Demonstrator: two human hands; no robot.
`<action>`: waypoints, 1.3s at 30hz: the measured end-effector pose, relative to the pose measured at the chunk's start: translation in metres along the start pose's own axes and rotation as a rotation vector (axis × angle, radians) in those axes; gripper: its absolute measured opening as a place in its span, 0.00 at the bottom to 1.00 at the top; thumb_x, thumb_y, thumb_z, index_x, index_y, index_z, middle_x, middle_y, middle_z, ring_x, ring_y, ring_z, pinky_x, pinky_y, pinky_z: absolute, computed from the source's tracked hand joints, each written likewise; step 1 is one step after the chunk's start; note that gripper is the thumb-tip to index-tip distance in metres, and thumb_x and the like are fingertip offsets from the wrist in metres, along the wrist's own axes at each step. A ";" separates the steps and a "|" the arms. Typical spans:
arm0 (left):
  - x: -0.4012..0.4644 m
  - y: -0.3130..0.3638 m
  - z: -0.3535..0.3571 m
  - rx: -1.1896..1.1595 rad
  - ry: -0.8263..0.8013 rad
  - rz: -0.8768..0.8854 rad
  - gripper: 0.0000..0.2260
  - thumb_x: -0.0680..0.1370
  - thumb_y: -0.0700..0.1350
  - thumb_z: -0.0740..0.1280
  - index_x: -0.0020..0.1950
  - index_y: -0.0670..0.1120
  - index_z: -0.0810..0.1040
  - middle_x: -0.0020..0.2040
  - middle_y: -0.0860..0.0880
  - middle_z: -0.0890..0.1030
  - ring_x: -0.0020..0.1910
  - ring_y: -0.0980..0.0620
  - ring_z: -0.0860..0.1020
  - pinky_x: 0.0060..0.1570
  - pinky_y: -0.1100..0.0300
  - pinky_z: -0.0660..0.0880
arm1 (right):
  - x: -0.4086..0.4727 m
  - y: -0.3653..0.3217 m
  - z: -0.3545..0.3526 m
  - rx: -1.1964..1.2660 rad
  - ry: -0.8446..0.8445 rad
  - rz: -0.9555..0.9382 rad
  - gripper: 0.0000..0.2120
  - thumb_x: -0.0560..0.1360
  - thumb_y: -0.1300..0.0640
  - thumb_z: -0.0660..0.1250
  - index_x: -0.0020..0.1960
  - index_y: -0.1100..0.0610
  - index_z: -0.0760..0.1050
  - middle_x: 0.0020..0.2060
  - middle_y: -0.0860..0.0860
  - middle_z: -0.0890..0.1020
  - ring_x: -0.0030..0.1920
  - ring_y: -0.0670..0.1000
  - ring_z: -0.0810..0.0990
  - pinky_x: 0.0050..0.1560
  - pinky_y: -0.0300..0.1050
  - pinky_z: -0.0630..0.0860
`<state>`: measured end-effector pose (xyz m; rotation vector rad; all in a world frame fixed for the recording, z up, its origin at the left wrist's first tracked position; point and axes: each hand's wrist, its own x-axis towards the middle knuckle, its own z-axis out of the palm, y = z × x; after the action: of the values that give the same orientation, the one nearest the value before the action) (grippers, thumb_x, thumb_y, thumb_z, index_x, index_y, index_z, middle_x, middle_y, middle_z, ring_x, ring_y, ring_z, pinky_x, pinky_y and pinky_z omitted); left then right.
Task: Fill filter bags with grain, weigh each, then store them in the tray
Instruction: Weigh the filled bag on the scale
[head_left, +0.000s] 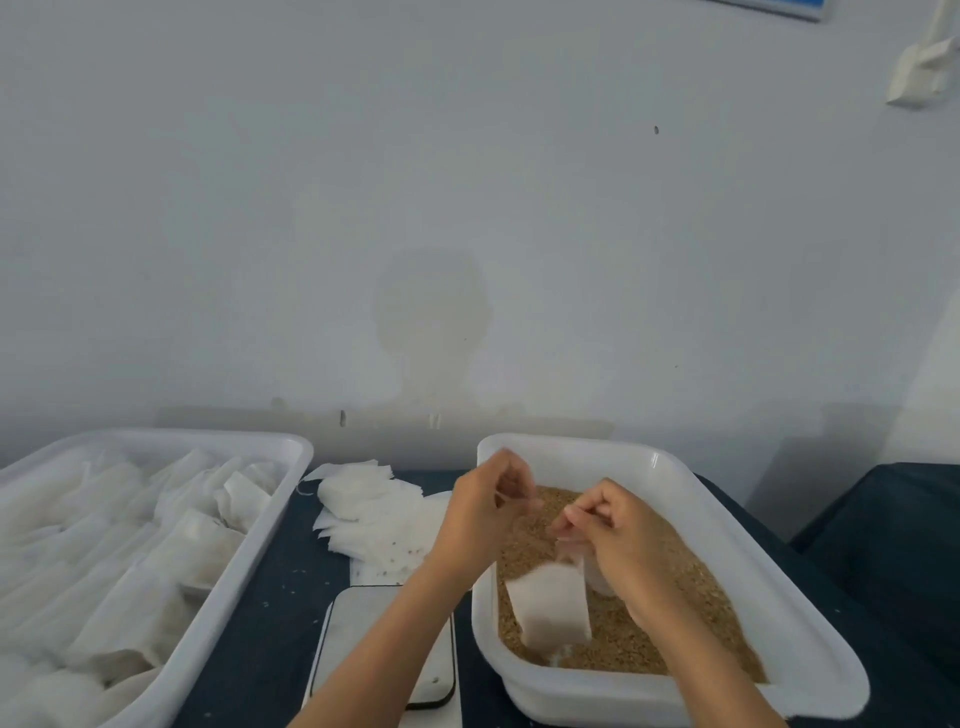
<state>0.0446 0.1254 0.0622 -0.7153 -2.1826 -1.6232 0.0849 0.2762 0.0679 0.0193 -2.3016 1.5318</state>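
Pinching the neck of a filled filter bag (553, 605), the right hand (618, 540) holds it over the grain (675, 613) in the right tub (779, 597). Left hand (483, 512): fingers curled, apparently pinching a thin string. Scale (363, 639) at centre; empty bags (374, 514) behind; storage tray (249, 551) of filled bags, left.
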 end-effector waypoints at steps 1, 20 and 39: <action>-0.005 -0.005 0.000 0.084 -0.033 -0.015 0.12 0.72 0.32 0.68 0.41 0.49 0.73 0.38 0.56 0.77 0.37 0.59 0.76 0.36 0.67 0.73 | -0.001 -0.002 0.008 -0.114 0.007 -0.032 0.08 0.76 0.64 0.65 0.38 0.59 0.73 0.33 0.51 0.83 0.36 0.48 0.83 0.37 0.42 0.79; -0.009 0.027 0.013 0.795 -1.141 -0.051 0.16 0.73 0.47 0.72 0.56 0.41 0.78 0.55 0.44 0.80 0.51 0.45 0.77 0.53 0.51 0.74 | 0.002 0.029 -0.047 -0.882 -1.164 -0.020 0.23 0.74 0.61 0.59 0.64 0.39 0.64 0.62 0.39 0.64 0.65 0.39 0.61 0.63 0.36 0.64; 0.015 0.015 0.000 0.311 -0.472 -0.187 0.06 0.79 0.44 0.57 0.42 0.48 0.65 0.38 0.50 0.70 0.38 0.50 0.69 0.40 0.57 0.67 | 0.012 0.002 -0.039 -0.083 -0.551 -0.031 0.05 0.77 0.64 0.62 0.45 0.56 0.73 0.40 0.44 0.82 0.44 0.43 0.81 0.42 0.36 0.76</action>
<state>0.0413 0.1315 0.0825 -0.8896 -2.8299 -1.2336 0.0853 0.3136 0.0832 0.5112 -2.7589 1.5571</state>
